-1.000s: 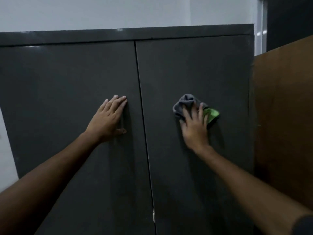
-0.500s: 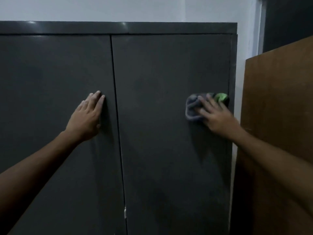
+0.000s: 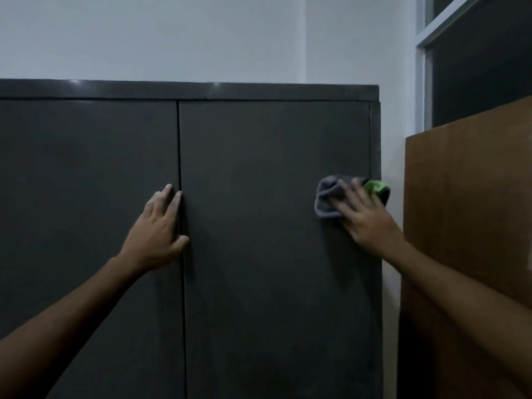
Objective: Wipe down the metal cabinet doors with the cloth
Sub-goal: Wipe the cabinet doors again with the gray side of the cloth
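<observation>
- While the right hand point(image 3: 364, 220) lies flat on the right door point(image 3: 273, 226), its straight fingers press the cloth point(image 3: 331, 197) against the metal; nothing is curled round the cloth.
- The cloth is grey with a green patch at its right end. It sits bunched at mid height on the right door, close to the door's right edge, partly under the fingers.
- The left hand point(image 3: 157, 231) rests flat on the left door point(image 3: 86, 211) with fingers straight and holds nothing. Its fingertips and thumb lie at the vertical seam between the two doors.
- Both doors are shut and dark grey, under the cabinet top rail point(image 3: 187, 90).
- A brown board point(image 3: 466, 211) stands just to the right of the cabinet, with a strip of white wall point(image 3: 172, 36) showing between them.
- A dark window point(image 3: 483, 53) with a pale frame is at upper right.
</observation>
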